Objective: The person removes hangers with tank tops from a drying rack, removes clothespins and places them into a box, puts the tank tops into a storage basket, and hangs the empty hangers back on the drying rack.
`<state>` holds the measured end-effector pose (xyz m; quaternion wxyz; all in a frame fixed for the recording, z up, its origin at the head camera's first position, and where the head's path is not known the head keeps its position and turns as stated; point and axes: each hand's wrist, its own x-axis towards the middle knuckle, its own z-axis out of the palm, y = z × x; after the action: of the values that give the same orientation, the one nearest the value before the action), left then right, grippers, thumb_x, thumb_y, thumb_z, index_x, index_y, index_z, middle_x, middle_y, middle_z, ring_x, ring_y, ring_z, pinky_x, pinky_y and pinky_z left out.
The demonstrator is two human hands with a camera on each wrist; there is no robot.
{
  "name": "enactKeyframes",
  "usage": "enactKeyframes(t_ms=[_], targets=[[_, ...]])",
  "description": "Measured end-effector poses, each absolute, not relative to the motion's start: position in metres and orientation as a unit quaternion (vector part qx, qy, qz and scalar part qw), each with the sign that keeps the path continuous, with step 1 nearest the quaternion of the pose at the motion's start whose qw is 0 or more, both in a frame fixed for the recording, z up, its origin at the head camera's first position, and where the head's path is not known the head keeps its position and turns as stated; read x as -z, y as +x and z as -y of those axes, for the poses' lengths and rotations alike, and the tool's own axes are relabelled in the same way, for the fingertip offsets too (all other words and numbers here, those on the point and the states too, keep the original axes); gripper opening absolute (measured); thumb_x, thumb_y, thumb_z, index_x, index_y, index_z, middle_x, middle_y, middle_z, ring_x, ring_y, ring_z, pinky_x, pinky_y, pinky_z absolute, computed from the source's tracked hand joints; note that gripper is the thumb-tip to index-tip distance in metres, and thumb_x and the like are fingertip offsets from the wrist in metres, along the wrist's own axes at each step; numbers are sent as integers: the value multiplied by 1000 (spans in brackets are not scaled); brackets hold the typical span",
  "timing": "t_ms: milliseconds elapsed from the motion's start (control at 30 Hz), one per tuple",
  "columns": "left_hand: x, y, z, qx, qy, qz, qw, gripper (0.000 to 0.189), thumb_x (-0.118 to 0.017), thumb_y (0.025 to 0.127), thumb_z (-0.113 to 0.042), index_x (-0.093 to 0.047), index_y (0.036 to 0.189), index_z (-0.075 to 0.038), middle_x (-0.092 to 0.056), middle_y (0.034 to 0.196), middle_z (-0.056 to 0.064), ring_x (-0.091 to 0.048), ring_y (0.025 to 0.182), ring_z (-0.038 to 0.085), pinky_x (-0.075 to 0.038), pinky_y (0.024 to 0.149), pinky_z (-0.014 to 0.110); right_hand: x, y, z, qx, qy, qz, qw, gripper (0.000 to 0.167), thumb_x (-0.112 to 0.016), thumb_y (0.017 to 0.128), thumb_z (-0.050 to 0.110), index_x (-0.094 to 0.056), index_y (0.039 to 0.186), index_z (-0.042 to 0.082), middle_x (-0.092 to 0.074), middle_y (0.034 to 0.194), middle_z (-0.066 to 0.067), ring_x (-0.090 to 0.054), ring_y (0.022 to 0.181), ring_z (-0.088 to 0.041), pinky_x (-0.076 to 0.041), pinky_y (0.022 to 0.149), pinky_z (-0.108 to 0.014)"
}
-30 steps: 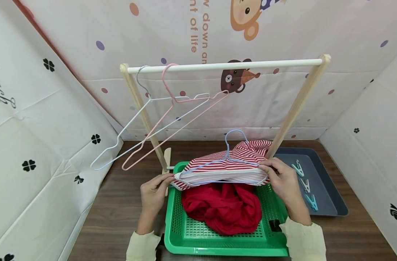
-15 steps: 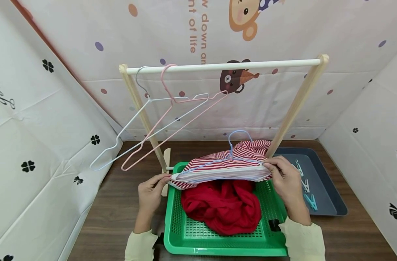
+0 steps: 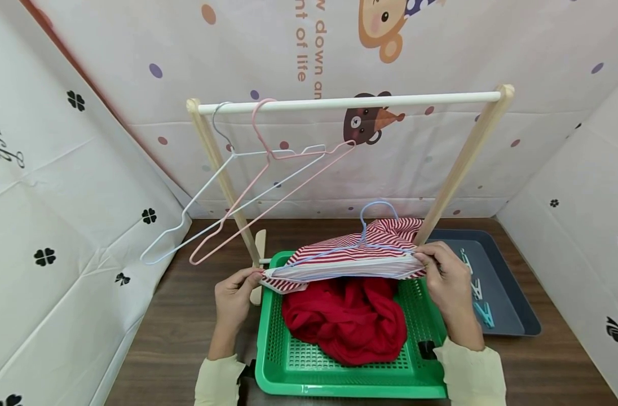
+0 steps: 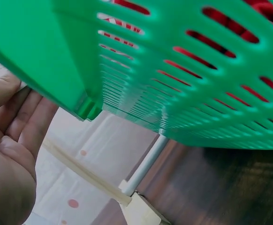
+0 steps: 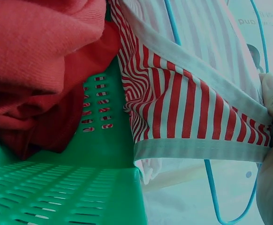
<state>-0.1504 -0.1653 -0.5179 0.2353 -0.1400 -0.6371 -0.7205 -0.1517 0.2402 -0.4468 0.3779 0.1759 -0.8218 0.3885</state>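
Observation:
A red-and-white striped garment [image 3: 324, 249] with a white-edged opening spreads over the back of the green basket [image 3: 349, 389]. My left hand [image 3: 234, 301] pinches the left end of the opening. At the right end my right hand [image 3: 448, 282] pinches the edge, also seen in the right wrist view gripping the striped cloth [image 5: 183, 108]. A light-blue hanger [image 3: 363, 239] lies against the garment, its hook pointing up and back. Its lower bar runs along the opening. In the left wrist view, the basket's wall [image 4: 33, 56] hides my left fingertips.
Red cloth [image 3: 347, 327] lies bunched in the basket. Behind stands a wooden rack with a white rail [image 3: 309, 105], where a white hanger [image 3: 207, 183] and a pink hanger [image 3: 260, 127] hang. To the right, a dark grey tray [image 3: 514, 299] holds several clothes pegs [image 3: 485, 314].
My hands have drawn slightly apart, the left going left and the right going right, stretching the opening wider. The light-blue hanger has shifted a little to the right.

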Motion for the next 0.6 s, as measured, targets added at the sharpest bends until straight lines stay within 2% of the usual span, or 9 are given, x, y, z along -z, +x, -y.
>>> enactKeyframes(t_ms=[333, 600], targets=[[519, -151, 164, 751, -112, 616, 211, 10, -65, 96, 19, -64, 99, 29, -79, 93, -2, -75, 86, 6, -63, 75, 27, 448, -152, -240, -382, 189, 813, 397, 22, -74, 83, -24, -74, 96, -5, -72, 95, -14, -57, 84, -1, -41, 72, -12], [517, -154, 161, 754, -95, 617, 202, 10, -64, 96, 19, -64, 99, 29, -78, 90, -1, -75, 82, 6, -63, 73, 26, 448, -151, -239, -379, 165, 815, 407, 13, -71, 89, -20, -72, 96, -8, -72, 95, -18, -60, 93, 0, -42, 79, -11]])
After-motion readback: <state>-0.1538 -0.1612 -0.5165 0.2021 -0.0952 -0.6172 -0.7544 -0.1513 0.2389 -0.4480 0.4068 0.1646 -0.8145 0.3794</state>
